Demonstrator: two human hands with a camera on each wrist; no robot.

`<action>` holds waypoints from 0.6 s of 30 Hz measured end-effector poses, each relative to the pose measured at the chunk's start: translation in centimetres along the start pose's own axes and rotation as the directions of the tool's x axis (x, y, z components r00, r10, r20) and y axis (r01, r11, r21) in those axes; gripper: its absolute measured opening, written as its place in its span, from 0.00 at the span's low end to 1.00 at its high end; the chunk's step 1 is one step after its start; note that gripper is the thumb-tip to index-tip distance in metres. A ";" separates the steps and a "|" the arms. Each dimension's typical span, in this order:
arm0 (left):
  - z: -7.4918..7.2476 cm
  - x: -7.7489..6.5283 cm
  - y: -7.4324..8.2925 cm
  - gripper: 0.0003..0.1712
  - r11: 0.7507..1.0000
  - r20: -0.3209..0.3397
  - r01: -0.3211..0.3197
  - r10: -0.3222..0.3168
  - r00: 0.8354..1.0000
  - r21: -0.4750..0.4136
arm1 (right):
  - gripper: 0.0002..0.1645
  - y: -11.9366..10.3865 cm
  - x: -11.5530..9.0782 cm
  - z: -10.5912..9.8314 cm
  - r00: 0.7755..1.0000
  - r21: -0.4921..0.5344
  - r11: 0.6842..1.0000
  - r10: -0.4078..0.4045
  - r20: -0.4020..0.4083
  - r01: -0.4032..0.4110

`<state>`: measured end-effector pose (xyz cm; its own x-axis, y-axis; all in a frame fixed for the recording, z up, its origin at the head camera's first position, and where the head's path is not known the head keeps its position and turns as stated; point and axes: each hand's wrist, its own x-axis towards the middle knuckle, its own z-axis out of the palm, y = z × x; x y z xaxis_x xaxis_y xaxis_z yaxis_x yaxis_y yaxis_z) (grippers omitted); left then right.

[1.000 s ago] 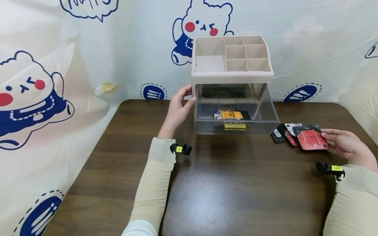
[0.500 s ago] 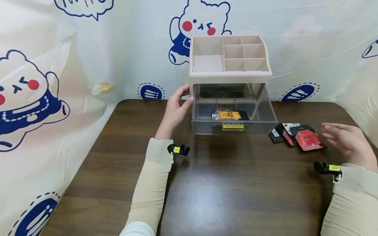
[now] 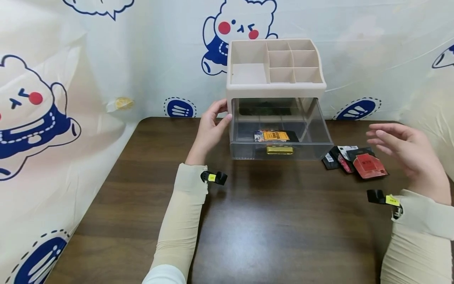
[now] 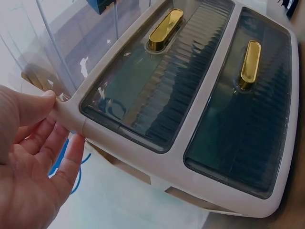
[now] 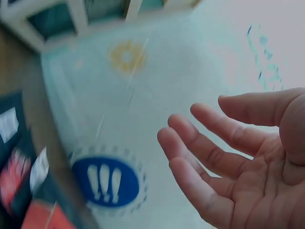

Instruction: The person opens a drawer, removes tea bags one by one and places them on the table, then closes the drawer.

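A cream desktop drawer organizer [image 3: 276, 91] stands at the back of the table in the head view. Its clear top drawer [image 3: 248, 151] is pulled out, with a black-and-orange packet [image 3: 276, 135] lying inside. My left hand [image 3: 210, 132] grips the organizer's left side edge; the left wrist view shows the thumb [image 4: 40, 104] on the frame's front and the fingers along its side. To the right lies a small pile of packets, with a red-and-black packet [image 3: 370, 165] on top. Above and right of the pile, my right hand [image 3: 408, 152] is held in the air, fingers loosely bent and holding nothing.
Two closed lower drawers with gold handles [image 4: 166, 29] show in the left wrist view. Divided compartments [image 3: 294, 59] form the organizer's top. A printed cloth [image 3: 170, 51] hangs behind the wooden table [image 3: 283, 228].
My right hand has let go of the red-and-black packet, leaving it on the pile, and has lifted up and leftward. The left hand keeps its place on the organizer.
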<state>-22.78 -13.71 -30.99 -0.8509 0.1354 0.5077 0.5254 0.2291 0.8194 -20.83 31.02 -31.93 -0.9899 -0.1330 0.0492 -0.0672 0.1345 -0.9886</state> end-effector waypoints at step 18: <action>-0.1 -0.2 0.7 0.21 1.000 0.009 -0.002 0.002 1.000 -0.008 | 0.12 -11.4 3.5 6.1 0.967 -0.109 0.982 -0.129 0.221 0.156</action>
<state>-22.28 -13.70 -30.48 -0.8498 0.1447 0.5069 0.5271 0.2207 0.8206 -22.74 23.03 -21.34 -0.9205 -0.3631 0.1441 -0.2343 0.2179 -0.9474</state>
